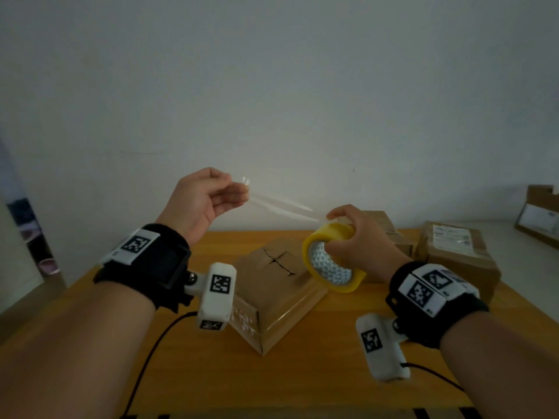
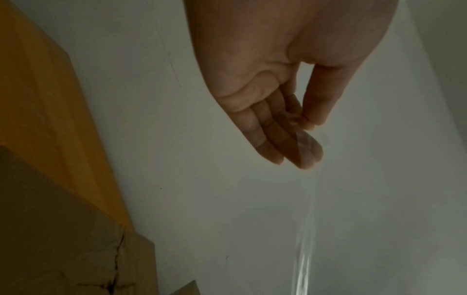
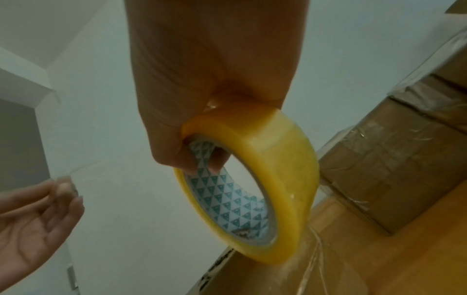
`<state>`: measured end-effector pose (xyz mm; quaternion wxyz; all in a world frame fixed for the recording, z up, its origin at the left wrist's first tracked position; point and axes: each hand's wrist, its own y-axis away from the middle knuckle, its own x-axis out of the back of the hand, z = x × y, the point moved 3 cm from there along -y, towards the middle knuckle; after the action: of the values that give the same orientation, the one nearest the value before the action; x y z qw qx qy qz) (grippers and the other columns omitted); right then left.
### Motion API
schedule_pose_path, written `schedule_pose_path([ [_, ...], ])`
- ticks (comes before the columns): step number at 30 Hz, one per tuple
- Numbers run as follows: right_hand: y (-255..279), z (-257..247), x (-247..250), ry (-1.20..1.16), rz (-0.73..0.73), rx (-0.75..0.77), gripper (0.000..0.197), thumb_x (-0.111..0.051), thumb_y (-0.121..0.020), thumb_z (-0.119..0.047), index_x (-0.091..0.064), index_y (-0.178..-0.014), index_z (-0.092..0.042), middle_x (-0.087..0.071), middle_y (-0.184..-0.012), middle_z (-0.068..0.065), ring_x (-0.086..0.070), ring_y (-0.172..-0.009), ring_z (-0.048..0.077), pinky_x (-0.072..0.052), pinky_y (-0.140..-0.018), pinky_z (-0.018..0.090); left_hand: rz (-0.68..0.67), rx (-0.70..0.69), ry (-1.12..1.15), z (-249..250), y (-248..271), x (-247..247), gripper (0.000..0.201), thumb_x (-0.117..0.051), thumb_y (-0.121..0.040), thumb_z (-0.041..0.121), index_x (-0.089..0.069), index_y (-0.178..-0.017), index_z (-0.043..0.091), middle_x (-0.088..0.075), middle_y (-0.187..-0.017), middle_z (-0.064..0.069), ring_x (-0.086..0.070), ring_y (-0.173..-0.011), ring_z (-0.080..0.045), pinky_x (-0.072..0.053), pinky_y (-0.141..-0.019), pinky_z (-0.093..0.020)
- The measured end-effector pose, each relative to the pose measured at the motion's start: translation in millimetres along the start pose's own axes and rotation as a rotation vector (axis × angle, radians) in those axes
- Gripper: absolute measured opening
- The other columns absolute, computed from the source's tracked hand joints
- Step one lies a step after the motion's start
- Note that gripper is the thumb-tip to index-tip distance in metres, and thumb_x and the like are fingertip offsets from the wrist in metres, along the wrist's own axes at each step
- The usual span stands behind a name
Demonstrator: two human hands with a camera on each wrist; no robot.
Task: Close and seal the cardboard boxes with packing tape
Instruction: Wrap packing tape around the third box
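Observation:
My right hand (image 1: 348, 234) grips a yellow tape roll (image 1: 331, 269) above the table, with fingers hooked through its patterned core (image 3: 227, 203). A clear tape strip (image 1: 284, 207) stretches from the roll up and left to my left hand (image 1: 240, 190), which pinches its free end between thumb and fingers (image 2: 303, 123). Under both hands, at the table's middle, lies a closed cardboard box (image 1: 281, 297), turned at an angle. A dark cracked seam crosses its top. The roll (image 3: 278, 179) hangs just over the box's near right edge (image 3: 265, 279).
The wooden table (image 1: 211, 373) ends at a white wall behind. Taped cardboard boxes stand at the back right (image 1: 456, 255) (image 1: 387, 228), and another box (image 1: 541, 213) sits on the ledge beyond. Black cables (image 1: 151, 352) trail from the wrist cameras over the near table.

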<state>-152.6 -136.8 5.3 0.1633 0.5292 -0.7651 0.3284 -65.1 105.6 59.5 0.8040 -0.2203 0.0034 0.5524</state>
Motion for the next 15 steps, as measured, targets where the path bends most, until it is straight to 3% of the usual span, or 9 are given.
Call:
schedule_pose_path([
  [2, -1, 0, 1, -0.011, -0.023, -0.02, 0.046, -0.072, -0.076, -0.013, -0.052, -0.114, -0.029, -0.053, -0.082, -0.003, -0.051, -0.057, 0.014, -0.047, -0.052, 0.029, -0.006, -0.005, -0.028, 0, -1, -1, 0.022, -0.047, -0.094, 0.001, -0.054, -0.074, 0.008, -0.071, -0.07, -0.01, -0.07, -0.067, -0.021, -0.058, -0.072, -0.031],
  [5, 0, 0, 1, 0.109, -0.045, -0.046, 0.046, -0.074, -0.074, -0.019, -0.053, -0.114, -0.028, -0.055, -0.099, -0.004, -0.058, -0.075, 0.018, -0.052, -0.063, 0.034, 0.012, -0.014, -0.036, -1, -4, -2, 0.021, -0.048, -0.093, 0.001, -0.054, -0.075, 0.008, -0.072, -0.071, -0.011, -0.07, -0.067, -0.021, -0.058, -0.071, -0.03],
  [8, 1, 7, 1, 0.359, -0.063, -0.095, 0.052, -0.076, -0.07, -0.029, -0.051, -0.115, -0.025, -0.057, -0.101, -0.003, -0.057, -0.077, 0.015, -0.046, -0.056, 0.028, 0.003, -0.024, -0.065, -1, -8, -7, 0.018, -0.05, -0.093, 0.001, -0.055, -0.077, 0.007, -0.072, -0.073, -0.011, -0.07, -0.069, -0.022, -0.058, -0.072, -0.03],
  [10, 2, 11, 1, 0.474, -0.078, -0.13, 0.05, -0.074, -0.07, -0.032, -0.052, -0.114, -0.022, -0.058, -0.097, -0.002, -0.058, -0.079, 0.016, -0.048, -0.06, 0.03, -0.006, -0.032, -0.092, 0, -10, -11, 0.017, -0.051, -0.093, 0.001, -0.055, -0.078, 0.007, -0.072, -0.073, -0.011, -0.07, -0.071, -0.023, -0.058, -0.073, -0.031],
  [12, 1, 15, 3, 0.437, -0.08, -0.167, 0.043, -0.074, -0.07, -0.029, -0.057, -0.108, -0.017, -0.06, -0.09, 0.0, -0.058, -0.076, 0.018, -0.048, -0.061, 0.032, -0.009, -0.036, -0.107, -1, -12, -15, 0.016, -0.051, -0.093, 0.002, -0.056, -0.078, 0.007, -0.072, -0.074, -0.012, -0.071, -0.072, -0.023, -0.058, -0.073, -0.031],
  [15, 1, 19, 10, 0.199, -0.073, -0.244, 0.024, -0.077, -0.073, -0.023, -0.062, -0.091, -0.014, -0.063, -0.081, 0.004, -0.058, -0.068, 0.016, -0.047, -0.058, 0.03, -0.002, -0.015, -0.109, -9, -11, -17, 0.017, -0.051, -0.094, 0.002, -0.055, -0.078, 0.007, -0.073, -0.075, -0.012, -0.071, -0.072, -0.023, -0.058, -0.072, -0.03],
])
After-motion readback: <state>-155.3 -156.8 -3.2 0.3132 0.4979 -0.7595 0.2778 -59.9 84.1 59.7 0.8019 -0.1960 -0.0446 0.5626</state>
